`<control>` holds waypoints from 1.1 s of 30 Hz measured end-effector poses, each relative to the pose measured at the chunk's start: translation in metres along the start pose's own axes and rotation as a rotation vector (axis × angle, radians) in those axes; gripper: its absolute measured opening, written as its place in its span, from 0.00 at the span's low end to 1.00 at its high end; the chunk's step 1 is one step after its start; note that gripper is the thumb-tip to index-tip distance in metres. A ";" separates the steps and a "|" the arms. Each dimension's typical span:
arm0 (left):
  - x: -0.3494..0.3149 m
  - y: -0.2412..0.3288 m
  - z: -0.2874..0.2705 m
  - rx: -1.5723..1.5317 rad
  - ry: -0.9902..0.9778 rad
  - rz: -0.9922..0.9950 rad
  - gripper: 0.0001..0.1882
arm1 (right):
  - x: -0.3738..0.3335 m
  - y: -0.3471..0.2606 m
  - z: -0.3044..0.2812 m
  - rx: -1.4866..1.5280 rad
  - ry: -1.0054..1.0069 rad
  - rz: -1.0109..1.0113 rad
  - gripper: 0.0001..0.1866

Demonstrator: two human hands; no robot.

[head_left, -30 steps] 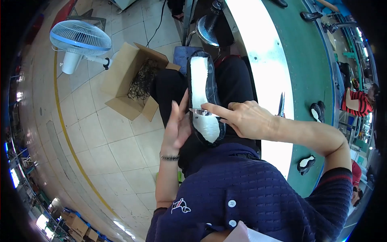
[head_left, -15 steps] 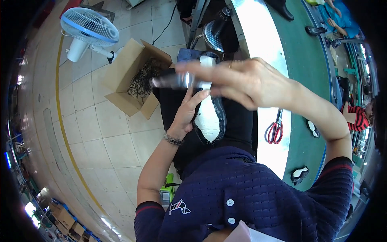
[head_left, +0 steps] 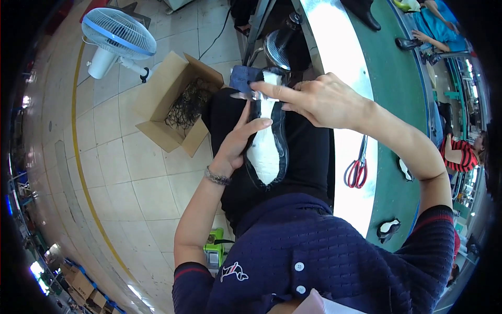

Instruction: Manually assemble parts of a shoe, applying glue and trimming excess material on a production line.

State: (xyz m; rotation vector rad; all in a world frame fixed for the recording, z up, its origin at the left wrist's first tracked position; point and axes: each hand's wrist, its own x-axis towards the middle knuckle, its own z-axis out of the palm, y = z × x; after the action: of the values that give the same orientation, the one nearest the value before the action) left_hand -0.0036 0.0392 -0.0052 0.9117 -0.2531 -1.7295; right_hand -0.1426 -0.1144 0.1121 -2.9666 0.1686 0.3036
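Holding the black shoe sole up over the lap, the left hand grips it from the side, thumb laid on the white sole and fingers along the edge. The right hand pinches a slim metal blade that lies across the upper part of the sole, forefinger stretched along it; whether its edge touches the sole, I cannot tell.

Beside the lap, on the right, runs a long white worktop. Red-handled scissors lie on it midway between its long edges, handles toward its lower end. Along the worktop's right edge stretches a green belt, with a small shoe near its lower end and a dark boot at its top, close to the worktop.

On the tiled floor to the left, an open cardboard box contains a dark tangle. A white-and-blue fan stands beyond its upper left corner. Past the belt's far edge sits someone in a striped top.
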 end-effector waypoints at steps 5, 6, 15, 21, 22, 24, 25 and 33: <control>0.001 0.002 -0.004 0.024 -0.039 -0.034 0.50 | -0.005 -0.006 0.032 0.259 -0.076 0.121 0.33; 0.000 0.003 -0.004 0.026 -0.044 -0.038 0.50 | -0.008 -0.005 0.031 0.259 -0.074 0.128 0.33; 0.000 -0.031 -0.022 -0.104 -0.130 0.026 0.43 | -0.014 -0.032 0.012 0.110 -0.136 0.175 0.31; -0.012 -0.065 -0.011 -0.569 -0.280 0.016 0.38 | -0.038 -0.045 -0.014 0.445 -0.397 0.181 0.30; -0.013 -0.069 -0.006 -0.586 -0.141 0.013 0.37 | -0.040 -0.052 -0.012 0.368 -0.387 0.117 0.32; -0.014 -0.068 0.005 -0.618 -0.071 0.023 0.35 | -0.037 -0.071 -0.006 0.155 -0.473 0.138 0.35; -0.016 -0.069 0.007 -0.615 -0.025 0.031 0.35 | -0.035 -0.081 -0.004 -0.017 -0.417 0.112 0.35; -0.014 -0.072 -0.004 -0.528 -0.010 0.131 0.30 | -0.046 -0.055 0.029 0.122 -0.206 0.089 0.31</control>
State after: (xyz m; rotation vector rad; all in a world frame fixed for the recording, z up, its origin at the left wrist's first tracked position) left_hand -0.0519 0.0789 -0.0434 0.4867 0.1349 -1.5691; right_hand -0.1861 -0.0509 0.1016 -2.7895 0.2830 0.5851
